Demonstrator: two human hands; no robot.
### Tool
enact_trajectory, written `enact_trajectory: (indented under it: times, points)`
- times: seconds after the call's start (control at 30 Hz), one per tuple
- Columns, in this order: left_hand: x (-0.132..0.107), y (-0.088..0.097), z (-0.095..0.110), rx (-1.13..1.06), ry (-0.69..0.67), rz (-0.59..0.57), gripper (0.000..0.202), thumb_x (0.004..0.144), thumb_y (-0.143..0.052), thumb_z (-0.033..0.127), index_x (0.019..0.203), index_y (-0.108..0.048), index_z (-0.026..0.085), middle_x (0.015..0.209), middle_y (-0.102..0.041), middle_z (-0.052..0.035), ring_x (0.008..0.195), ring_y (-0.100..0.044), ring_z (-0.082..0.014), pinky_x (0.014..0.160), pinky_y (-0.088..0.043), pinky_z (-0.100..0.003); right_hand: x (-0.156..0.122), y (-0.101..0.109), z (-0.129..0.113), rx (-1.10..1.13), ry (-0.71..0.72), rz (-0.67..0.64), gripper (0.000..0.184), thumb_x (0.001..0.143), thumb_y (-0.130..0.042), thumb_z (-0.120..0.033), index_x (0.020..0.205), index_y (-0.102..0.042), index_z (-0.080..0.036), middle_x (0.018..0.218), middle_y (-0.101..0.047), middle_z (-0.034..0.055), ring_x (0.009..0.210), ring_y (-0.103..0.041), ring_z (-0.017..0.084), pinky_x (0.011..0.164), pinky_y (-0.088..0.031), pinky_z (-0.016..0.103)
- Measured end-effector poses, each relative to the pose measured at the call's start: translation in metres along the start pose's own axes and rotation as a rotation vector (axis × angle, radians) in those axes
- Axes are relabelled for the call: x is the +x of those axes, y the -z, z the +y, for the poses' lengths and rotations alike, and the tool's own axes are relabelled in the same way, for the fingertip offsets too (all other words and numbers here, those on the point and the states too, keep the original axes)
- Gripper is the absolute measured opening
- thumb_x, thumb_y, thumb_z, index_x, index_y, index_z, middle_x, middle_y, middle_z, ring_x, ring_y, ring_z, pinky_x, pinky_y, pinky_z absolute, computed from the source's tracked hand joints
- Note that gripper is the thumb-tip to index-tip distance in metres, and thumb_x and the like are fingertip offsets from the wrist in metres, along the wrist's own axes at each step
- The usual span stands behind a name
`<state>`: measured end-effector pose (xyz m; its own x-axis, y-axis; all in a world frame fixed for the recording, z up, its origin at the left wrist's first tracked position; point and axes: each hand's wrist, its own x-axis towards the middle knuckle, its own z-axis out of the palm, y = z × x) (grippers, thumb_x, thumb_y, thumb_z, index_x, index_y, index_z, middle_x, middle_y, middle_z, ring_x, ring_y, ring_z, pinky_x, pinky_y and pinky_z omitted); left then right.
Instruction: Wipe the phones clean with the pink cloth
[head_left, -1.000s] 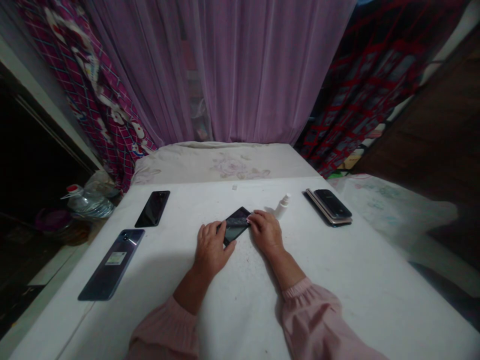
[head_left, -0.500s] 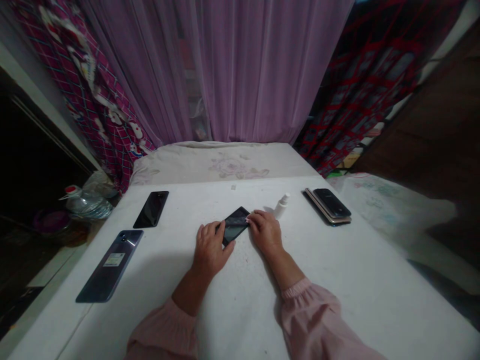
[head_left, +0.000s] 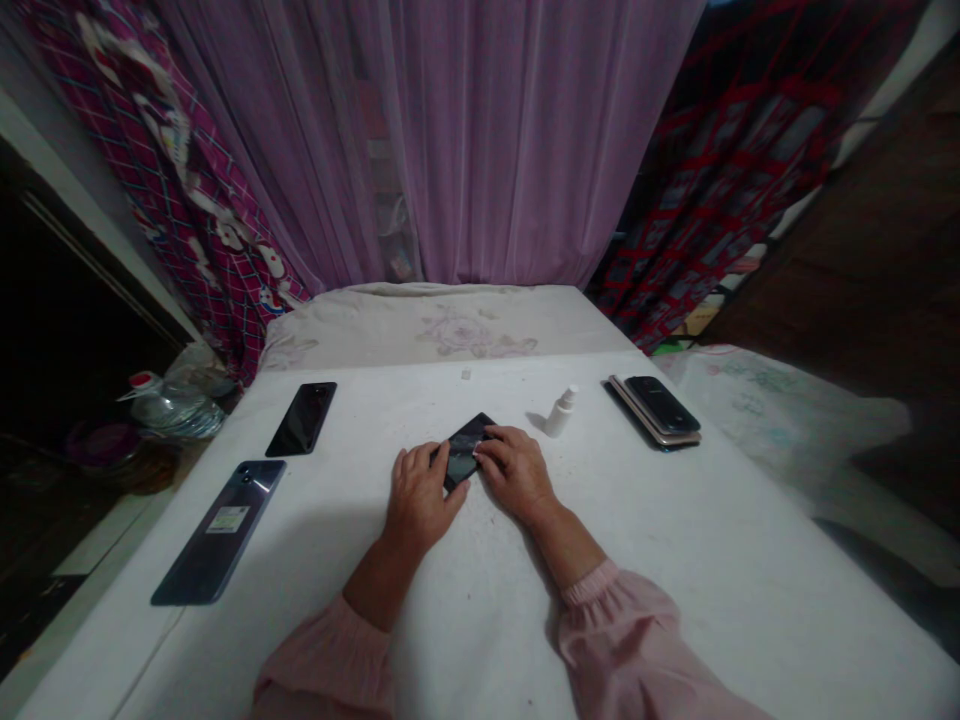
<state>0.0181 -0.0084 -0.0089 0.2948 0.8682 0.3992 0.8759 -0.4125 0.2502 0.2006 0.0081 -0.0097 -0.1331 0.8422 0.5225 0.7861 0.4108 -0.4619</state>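
A dark phone (head_left: 463,448) lies flat at the middle of the white table (head_left: 675,540). My left hand (head_left: 420,497) rests on its near left end, thumb and fingers closed against its edges. My right hand (head_left: 514,472) lies over its right part, fingers curled and pressed on the screen. A pale bit under the right fingertips is too small to name. A small white spray bottle (head_left: 560,411) stands just right of the hands.
A black phone (head_left: 303,418) and a bluish phone with a label (head_left: 220,529) lie at the left. A stack of phones (head_left: 656,409) sits at the right. A padded surface (head_left: 450,325) and purple curtain (head_left: 480,140) are behind; a plastic bottle (head_left: 176,408) lies off the left edge.
My right hand has slid left over the phone's screen, covering more of it. The left hand and the phone have stayed in place.
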Motion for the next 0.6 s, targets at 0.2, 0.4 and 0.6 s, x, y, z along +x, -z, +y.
enact_trajectory:
  times: [0.2, 0.4, 0.6]
  points:
    - [-0.001, -0.001, -0.001, -0.006, -0.011, 0.009, 0.05, 0.086, -0.059, 0.035, 0.131, -0.052, 0.017, 0.122, -0.059, -0.0147, 0.116, -0.053, -0.0321, 0.109, -0.032, -0.056, 0.005, 0.001, 0.014, -0.03, -0.129, 0.049, 0.016, 0.089, -0.06, -0.027, 0.091, -0.076, -0.025, 0.107, -0.071, 0.0078, 0.101, -0.062, 0.024, 0.091, -0.046, 0.041]
    - [0.0, -0.001, -0.001, -0.001, -0.003, -0.013, 0.051, 0.086, -0.059, 0.036, 0.132, -0.052, 0.016, 0.122, -0.059, -0.0145, 0.116, -0.053, -0.0317, 0.109, -0.031, -0.057, 0.005, 0.001, 0.021, -0.06, -0.158, 0.118, 0.016, 0.088, -0.06, -0.025, 0.09, -0.077, -0.023, 0.103, -0.072, 0.0087, 0.096, -0.062, 0.024, 0.087, -0.048, 0.04]
    - [0.001, -0.001, -0.001, 0.01, 0.001, -0.022, 0.051, 0.085, -0.061, 0.035, 0.131, -0.052, 0.014, 0.122, -0.059, -0.0153, 0.117, -0.053, -0.0318, 0.11, -0.031, -0.057, 0.002, 0.001, 0.001, -0.021, -0.024, 0.032, 0.014, 0.087, -0.063, -0.023, 0.09, -0.076, -0.024, 0.096, -0.073, 0.0052, 0.092, -0.061, 0.021, 0.083, -0.046, 0.036]
